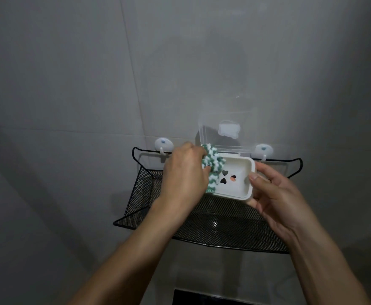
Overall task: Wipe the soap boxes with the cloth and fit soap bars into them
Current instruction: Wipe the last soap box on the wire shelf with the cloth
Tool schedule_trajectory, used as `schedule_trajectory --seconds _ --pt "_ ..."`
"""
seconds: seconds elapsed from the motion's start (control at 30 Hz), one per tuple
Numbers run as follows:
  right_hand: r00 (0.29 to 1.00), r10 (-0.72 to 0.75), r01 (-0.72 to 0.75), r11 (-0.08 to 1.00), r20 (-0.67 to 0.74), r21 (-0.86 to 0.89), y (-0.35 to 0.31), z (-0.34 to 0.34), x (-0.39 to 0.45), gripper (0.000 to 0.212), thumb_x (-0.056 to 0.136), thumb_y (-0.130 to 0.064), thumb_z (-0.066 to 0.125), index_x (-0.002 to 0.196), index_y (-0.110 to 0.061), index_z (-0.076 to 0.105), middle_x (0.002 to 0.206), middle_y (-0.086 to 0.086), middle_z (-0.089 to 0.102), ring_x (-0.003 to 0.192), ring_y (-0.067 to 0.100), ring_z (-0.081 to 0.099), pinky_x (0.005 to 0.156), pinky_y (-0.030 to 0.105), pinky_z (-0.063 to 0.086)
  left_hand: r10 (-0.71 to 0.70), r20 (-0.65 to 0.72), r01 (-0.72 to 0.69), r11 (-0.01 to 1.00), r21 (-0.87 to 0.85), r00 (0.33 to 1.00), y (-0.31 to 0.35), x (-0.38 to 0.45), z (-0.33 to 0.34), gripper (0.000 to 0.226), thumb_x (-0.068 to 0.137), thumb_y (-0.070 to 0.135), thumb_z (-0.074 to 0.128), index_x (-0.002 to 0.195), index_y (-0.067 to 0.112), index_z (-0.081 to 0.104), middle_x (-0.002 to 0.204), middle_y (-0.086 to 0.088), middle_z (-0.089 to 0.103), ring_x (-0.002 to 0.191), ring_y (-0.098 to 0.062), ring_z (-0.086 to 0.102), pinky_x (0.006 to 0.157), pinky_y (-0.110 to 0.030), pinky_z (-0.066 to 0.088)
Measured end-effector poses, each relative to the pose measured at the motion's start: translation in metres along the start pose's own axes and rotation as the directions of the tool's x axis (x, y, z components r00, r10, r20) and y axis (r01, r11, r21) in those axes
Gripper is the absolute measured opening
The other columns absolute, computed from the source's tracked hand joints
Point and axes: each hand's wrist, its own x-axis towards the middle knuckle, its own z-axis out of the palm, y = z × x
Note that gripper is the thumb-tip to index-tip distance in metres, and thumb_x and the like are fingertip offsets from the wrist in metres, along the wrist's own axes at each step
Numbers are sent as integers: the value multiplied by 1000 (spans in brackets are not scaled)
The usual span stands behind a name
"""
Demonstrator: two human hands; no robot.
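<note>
A white soap box [238, 170] with heart-shaped drain holes in its floor is held above a black mesh shelf. Its clear lid [227, 128] stands open and upright behind it. My right hand [274, 194] grips the box's right end, thumb on the rim and fingers underneath. My left hand [184, 172] holds a green-and-white cloth [213, 165] bunched against the inside of the box's left end. No soap bar is in view.
The black wire mesh shelf [224, 223] hangs from two white wall hooks [163, 145] [263, 149] on a grey tiled wall. A dark object edge [202, 298] shows at the bottom of the frame.
</note>
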Motion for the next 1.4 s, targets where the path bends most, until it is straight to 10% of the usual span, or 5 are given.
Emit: schedule_trajectory --seconds 0.7,1.13,1.4 --pt "989 89 -101 990 116 101 4 -14 4 33 96 -11 50 125 -6 66 120 25 68 102 38 71 75 49 60 371 269 -259 891 -374 889 30 -1 -2 40 86 -5 54 112 18 74 112 0 64 107 -18 58 92 -35 45" --pt "987 150 -146 987 59 -67 -5 -14 1 37 84 -15 65 119 -8 70 111 21 73 89 34 74 69 52 60 432 459 -389 902 -190 777 20 -1 -9 26 78 0 59 81 20 75 98 6 66 97 -17 54 88 -39 46" --pt "981 126 -148 977 -145 -154 -17 -23 1 18 93 -6 59 107 -8 70 94 14 76 76 25 73 65 44 62 350 419 -388 921 8 838 -23 -12 -3 15 86 21 61 86 27 75 95 13 60 89 -6 44 71 -21 35"
